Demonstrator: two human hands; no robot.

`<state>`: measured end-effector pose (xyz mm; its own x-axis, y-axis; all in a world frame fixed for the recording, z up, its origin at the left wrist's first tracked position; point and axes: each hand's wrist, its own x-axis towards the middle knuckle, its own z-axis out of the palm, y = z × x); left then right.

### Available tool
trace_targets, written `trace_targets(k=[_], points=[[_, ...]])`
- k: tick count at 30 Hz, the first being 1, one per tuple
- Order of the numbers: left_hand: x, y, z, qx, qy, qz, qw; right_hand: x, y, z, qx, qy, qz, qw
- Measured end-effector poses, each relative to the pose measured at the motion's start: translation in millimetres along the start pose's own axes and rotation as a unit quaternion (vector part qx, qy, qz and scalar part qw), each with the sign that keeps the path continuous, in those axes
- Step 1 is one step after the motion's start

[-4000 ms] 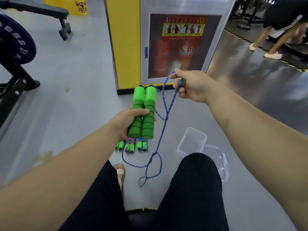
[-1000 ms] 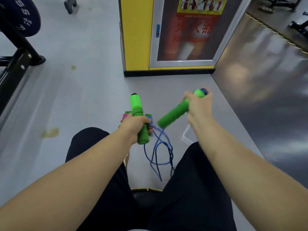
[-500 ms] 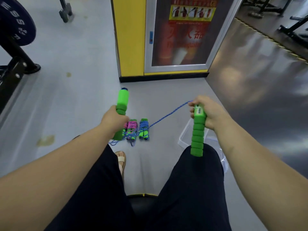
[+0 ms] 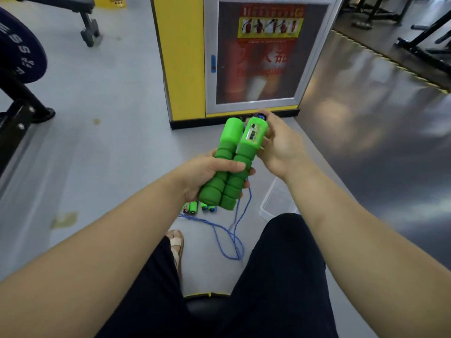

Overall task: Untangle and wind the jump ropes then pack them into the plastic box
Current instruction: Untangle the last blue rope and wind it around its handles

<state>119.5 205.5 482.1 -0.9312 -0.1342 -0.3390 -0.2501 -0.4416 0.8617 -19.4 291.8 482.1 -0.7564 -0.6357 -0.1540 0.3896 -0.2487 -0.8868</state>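
Change vs. half a second ago: the two green handles (image 4: 231,154) were held apart, one per hand. They are now side by side, parallel, tops pointing away from the person.

Left hand (image 4: 207,174): fingers and thumb wrapped tight round the foam of both handles.

Right hand (image 4: 280,145): fingers curled round the top of the counter handle (image 4: 252,137). It may also be pinching the cord at the cap; the blur there hides it.

Blue rope (image 4: 231,236): hangs slack from under the handles and loops loosely on the floor (image 4: 109,142) between the knees. None is wound yet.

Wound ropes (image 4: 192,207): on the floor just beyond the handles. Plastic box (image 4: 275,203): on the floor by the right knee, partly hidden.

Judgement: handles are paired, so winding the rope round them can start. Packing is still pending.
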Motion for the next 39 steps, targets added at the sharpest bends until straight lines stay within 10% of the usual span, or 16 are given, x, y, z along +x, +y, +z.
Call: trace_targets(k=[4, 10, 14, 16, 19, 24, 28, 34, 39], points=[[-13.3, 19.9, -7.7, 0.041, -0.072, -0.017, 0.996, -2.8, 24.2, -27.1, -0.37, -0.101, -0.016, 0.923], [-17.0, 36.2, -18.6, 0.011, -0.013, 0.017, 1.0, -0.7, 66.7, -34.2, -0.41, -0.086, 0.054, 0.906], [-20.7, 37.0, -66.1, -0.049, 0.154, 0.069, 0.984, -1.0, 67.0, -85.2, -0.736, -0.141, 0.161, 0.643], [-24.4, 32.2, -94.6, -0.07, 0.233, 0.073, 0.967, 3.4, 60.2, -110.0, -0.794, -0.119, 0.19, 0.565], [-25.9, 17.6, -123.7, -0.045, 0.305, 0.039, 0.951, 22.7, 25.8, -104.9, -0.714, -0.026, 0.163, 0.68], [-10.2, 8.5, -124.4, -0.053, 0.311, 0.031, 0.948, 56.0, -66.9, -31.6, -0.407, 0.091, -0.125, 0.9], [-2.7, 25.8, -100.3, -0.066, 0.239, 0.069, 0.966, 56.4, -100.8, -3.7, -0.405, 0.03, -0.063, 0.912], [5.9, 57.0, -47.5, -0.101, 0.08, 0.11, 0.986, 37.2, -106.0, 26.3, -0.563, -0.065, -0.08, 0.82], [20.6, 68.0, -12.1, -0.127, 0.0, 0.117, 0.985, 28.4, -101.1, 38.3, -0.387, -0.129, -0.006, 0.913]])
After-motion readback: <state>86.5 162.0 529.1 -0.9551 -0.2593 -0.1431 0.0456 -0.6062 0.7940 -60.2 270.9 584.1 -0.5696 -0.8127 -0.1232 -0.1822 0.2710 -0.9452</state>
